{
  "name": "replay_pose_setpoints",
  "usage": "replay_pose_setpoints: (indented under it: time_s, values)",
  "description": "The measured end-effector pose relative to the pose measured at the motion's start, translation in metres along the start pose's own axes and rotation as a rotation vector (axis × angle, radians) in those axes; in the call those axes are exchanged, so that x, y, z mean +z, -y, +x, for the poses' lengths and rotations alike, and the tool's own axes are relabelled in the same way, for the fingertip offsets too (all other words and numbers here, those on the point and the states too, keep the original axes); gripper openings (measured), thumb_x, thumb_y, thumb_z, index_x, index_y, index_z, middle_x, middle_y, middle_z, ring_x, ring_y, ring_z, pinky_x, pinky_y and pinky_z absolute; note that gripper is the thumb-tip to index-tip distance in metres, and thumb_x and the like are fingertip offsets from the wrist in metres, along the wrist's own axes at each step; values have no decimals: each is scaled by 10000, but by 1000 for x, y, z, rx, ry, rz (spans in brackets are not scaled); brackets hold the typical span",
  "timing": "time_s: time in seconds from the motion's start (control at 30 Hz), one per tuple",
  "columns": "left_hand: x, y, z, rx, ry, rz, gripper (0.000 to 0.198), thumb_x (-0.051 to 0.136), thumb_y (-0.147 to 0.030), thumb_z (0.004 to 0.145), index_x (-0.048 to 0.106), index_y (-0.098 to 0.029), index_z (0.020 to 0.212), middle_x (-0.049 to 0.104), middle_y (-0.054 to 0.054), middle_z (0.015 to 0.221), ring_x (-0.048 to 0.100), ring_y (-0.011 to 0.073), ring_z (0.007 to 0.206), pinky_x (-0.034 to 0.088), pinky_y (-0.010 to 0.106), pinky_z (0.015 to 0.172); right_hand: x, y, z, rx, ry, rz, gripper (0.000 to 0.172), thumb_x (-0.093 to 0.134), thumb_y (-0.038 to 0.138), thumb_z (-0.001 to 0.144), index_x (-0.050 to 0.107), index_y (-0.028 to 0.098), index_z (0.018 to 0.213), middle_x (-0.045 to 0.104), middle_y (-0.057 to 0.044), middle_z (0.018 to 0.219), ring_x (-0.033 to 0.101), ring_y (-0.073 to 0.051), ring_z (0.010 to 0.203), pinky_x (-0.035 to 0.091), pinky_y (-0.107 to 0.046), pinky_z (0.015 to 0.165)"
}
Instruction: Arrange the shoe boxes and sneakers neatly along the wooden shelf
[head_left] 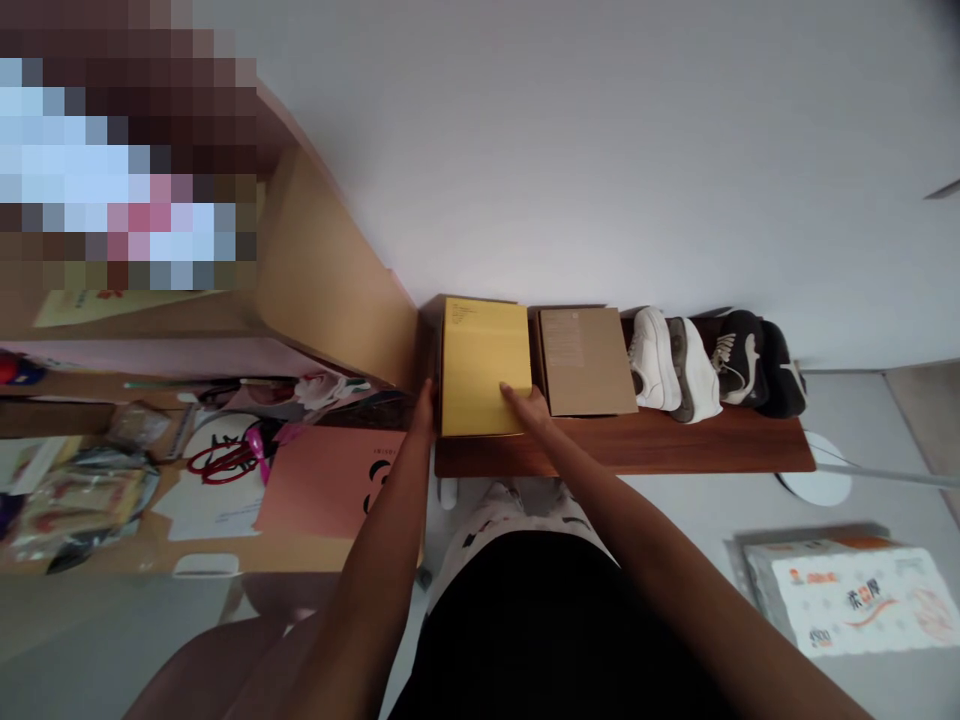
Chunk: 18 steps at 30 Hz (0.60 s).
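A yellow box (pixel 486 360) stands at the left end of a reddish-brown wooden shelf top (pixel 622 448). My left hand (pixel 426 408) presses along its left side, the fingers mostly hidden at the edge. My right hand (pixel 527 405) grips the opposite side, with its thumb on the top face and the other fingers down in the gap. Just right of that gap sits a brown cardboard box (pixel 586 360). Beyond it are white sneakers (pixel 655 360) and black shoes (pixel 739 355) in a row.
A wall (pixel 600 150) rises behind the shelf. Left is a cluttered wooden desk (pixel 300 552) with a pink bag (pixel 330 480), red-handled scissors (pixel 214 465) and papers. A wooden cabinet panel (pixel 337 260) stands above it. On the floor at right lies a white tissue pack (pixel 862 600).
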<state>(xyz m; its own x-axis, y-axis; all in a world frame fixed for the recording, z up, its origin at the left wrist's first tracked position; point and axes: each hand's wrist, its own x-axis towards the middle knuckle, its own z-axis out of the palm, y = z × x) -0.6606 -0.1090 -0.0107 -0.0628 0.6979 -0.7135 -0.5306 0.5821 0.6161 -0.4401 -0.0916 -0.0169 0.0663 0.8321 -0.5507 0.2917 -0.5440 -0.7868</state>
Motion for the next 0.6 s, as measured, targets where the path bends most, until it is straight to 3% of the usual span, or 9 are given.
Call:
replay_pose_setpoints:
  time_s: [0.17, 0.33, 0.47, 0.6]
  values:
    - [-9, -2, -11, -49, -12, -28, 514, 513, -497, 968, 717, -123, 1256, 795, 137, 1060, 750, 306, 1066, 618, 435, 909, -9, 10, -16, -20, 31, 126, 640, 730, 572, 855, 627, 128, 1305, 750, -154, 1226, 703, -265, 1179, 560, -366, 1016]
    - [-15, -7, -28, -112, 41, 1, 489, 624, -458, 927, 718, -106, 1254, 792, 160, 1060, 749, 323, 1071, 627, 430, 906, -12, 15, -22, -87, 19, 126, 760, 710, 557, 880, 474, 144, 1473, 660, -171, 1391, 640, -254, 1280, 518, -355, 1082]
    - [-10, -7, -37, -43, 33, 12, 516, 689, -439, 890, 689, -109, 1286, 785, 170, 1081, 750, 325, 1066, 633, 430, 894, -7, 13, -23, -170, -15, -9, 925, 651, 635, 887, 305, 171, 1608, 453, -156, 1599, 432, -251, 1491, 366, -371, 1225]
    - [0, -2, -41, 119, 5, 48, 565, 759, -401, 842, 638, -172, 1345, 776, 131, 1138, 748, 294, 1066, 629, 417, 909, 2, 12, -28, -209, 19, -164, 885, 594, 728, 877, 416, 224, 1582, 283, -108, 1697, 164, -281, 1607, 182, -432, 1300]
